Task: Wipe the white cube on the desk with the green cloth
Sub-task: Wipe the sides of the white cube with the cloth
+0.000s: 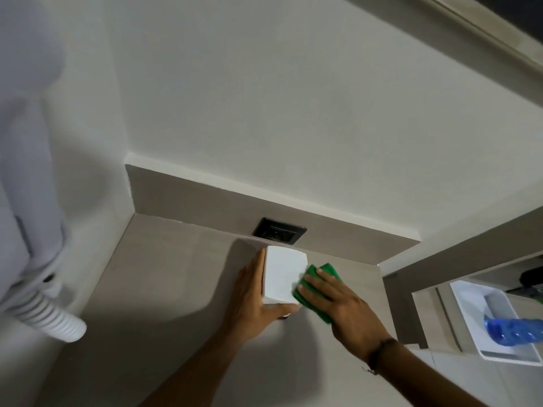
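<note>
White cube clasped by left hand; right hand presses green cloth flat-fingered.

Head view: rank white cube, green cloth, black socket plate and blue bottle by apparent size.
1. white cube
2. green cloth, partly under the right hand, and blue bottle, cut off: unsure between them
3. black socket plate

A smooth, matt white cube, apparently plastic, stands on a matt grey-beige desk with a flat laminate look. A soft green cloth, folded and finely textured, lies pressed to its side. Behind, a glossy black socket plate sits in the matt upstand. At left, a ribbed white plastic hose; at right, a clear blue plastic bottle in a smooth white tray.
</note>
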